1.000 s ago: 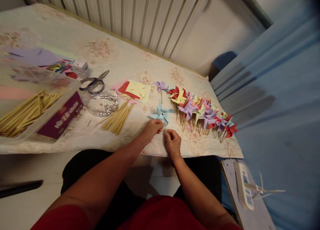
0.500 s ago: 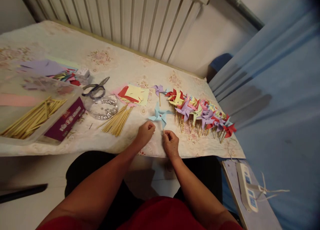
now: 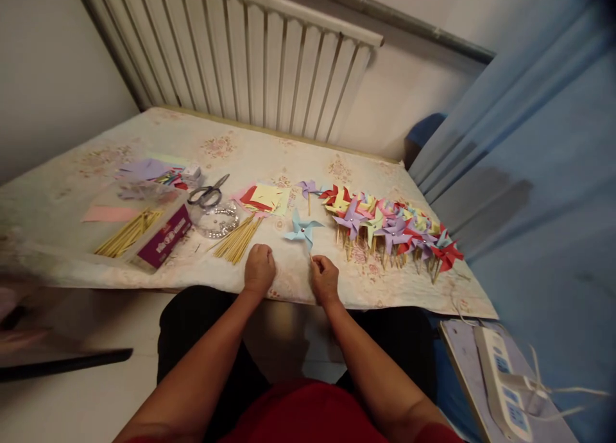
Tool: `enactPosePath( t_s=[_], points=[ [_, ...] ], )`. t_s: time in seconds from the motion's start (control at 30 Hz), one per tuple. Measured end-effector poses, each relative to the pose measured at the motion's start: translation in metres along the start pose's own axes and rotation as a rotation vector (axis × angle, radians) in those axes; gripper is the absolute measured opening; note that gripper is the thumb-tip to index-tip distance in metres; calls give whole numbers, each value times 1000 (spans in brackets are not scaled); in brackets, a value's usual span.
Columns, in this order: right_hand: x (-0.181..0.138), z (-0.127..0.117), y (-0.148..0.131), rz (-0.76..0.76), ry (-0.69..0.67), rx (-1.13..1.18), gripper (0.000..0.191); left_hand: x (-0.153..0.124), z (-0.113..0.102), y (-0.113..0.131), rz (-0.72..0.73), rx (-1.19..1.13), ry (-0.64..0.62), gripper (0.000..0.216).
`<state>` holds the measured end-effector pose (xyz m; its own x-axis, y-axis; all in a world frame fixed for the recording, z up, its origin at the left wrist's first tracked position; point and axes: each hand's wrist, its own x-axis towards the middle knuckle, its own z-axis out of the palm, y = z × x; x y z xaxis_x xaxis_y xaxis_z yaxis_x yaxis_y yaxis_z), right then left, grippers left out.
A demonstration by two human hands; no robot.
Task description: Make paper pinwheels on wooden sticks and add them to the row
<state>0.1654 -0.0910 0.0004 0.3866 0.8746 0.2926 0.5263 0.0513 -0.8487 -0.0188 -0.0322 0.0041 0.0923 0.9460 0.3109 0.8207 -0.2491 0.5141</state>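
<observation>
A light blue paper pinwheel (image 3: 303, 230) on a thin stick stands just above the tablecloth. My right hand (image 3: 324, 279) pinches its stick below the blades, fingers closed. To the left, my left hand (image 3: 260, 269) is a closed fist near the table's front edge, apart from the pinwheel; nothing shows in it. A fan of thin wooden sticks (image 3: 237, 241) lies just left of that fist. Behind the sticks is a stack of coloured paper squares (image 3: 269, 198). On the right, many finished pinwheels (image 3: 395, 231) are crowded together in several colours.
A clear round dish (image 3: 217, 221) of small shiny pieces sits beside dark-handled scissors (image 3: 208, 196). Farther left, a clear plastic box (image 3: 166, 239) holds more sticks. A power strip (image 3: 504, 385) with cords lies at the lower right, near the blue curtain (image 3: 539, 173).
My left hand has drawn back leftward from the blue pinwheel and curled into a fist. My right hand still holds the stick. The camera view has tilted up and shifted left.
</observation>
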Motion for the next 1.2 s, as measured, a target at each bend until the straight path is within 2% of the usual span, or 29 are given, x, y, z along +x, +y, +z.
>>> enactPosePath(
  t_s=[0.2, 0.4, 1.2],
  points=[
    [2, 1, 4, -26, -24, 7, 18, -5, -4, -8, -6, 255, -33, 18],
    [2, 2, 8, -51, -24, 17, 18, -6, -3, -4, -15, 369, -29, 18],
    [0, 3, 11, -86, -31, 34, 19, -7, -4, -1, -40, 363, -26, 18]
  ],
)
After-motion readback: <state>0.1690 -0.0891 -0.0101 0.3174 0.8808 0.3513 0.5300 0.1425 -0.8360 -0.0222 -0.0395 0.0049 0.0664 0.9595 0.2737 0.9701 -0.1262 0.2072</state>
